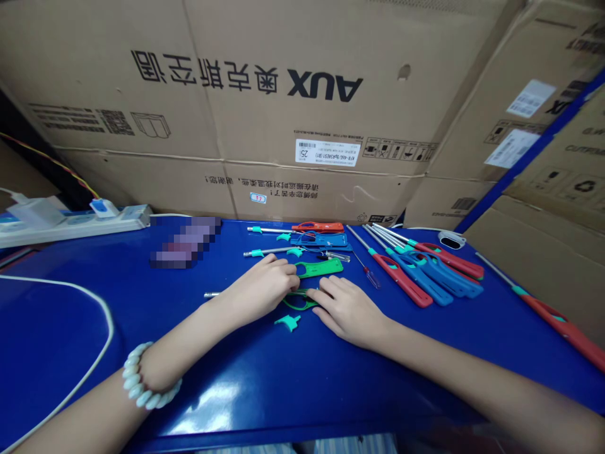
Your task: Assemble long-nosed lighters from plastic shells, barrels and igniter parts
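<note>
Green lighter is just past the teal trigger, btwn R hand, holding its handle end, and L hand, fingers bunched narrow at its front; can't tell if gripping. Prob. light, stiff, slick plastic; best held by handle edges.

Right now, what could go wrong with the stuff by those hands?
The teal piece lies loose near the right hand, so it might get brushed away. The screwdriver beyond that hand could roll if bumped. The left hand and right hand are close together at the green frame, so fingers might get in each other's way.
</note>
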A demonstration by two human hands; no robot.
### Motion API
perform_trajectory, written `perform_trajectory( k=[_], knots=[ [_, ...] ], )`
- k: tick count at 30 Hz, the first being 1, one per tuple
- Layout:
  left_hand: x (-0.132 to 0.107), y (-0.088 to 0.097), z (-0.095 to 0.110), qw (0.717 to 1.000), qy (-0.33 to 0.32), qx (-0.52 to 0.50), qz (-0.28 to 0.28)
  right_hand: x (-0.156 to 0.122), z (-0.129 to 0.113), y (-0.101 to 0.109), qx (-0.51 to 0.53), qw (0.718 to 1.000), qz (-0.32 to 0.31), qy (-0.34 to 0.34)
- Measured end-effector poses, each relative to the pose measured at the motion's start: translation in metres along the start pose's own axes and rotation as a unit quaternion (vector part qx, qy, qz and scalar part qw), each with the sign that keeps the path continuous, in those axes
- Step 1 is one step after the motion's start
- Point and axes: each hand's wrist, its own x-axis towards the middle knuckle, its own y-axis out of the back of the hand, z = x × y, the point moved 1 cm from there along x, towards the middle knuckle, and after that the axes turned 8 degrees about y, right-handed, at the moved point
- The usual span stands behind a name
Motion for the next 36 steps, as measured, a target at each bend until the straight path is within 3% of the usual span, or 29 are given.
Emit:
perform_trajectory(
  k=[5,36],
  knots=[
    [0.0007,0.0025,0.0029,0.999,-0.015,0.028,0.01,0.0001,-0.0014,-0.0006,-0.008,1.0,0.006,0.006],
    [-0.0002,0.0013,0.0017,1.0,-0.003,-0.022,0.003,0.0014,-0.0019,-0.0006,-0.025,1.0,0.003,0.011]
  ],
)
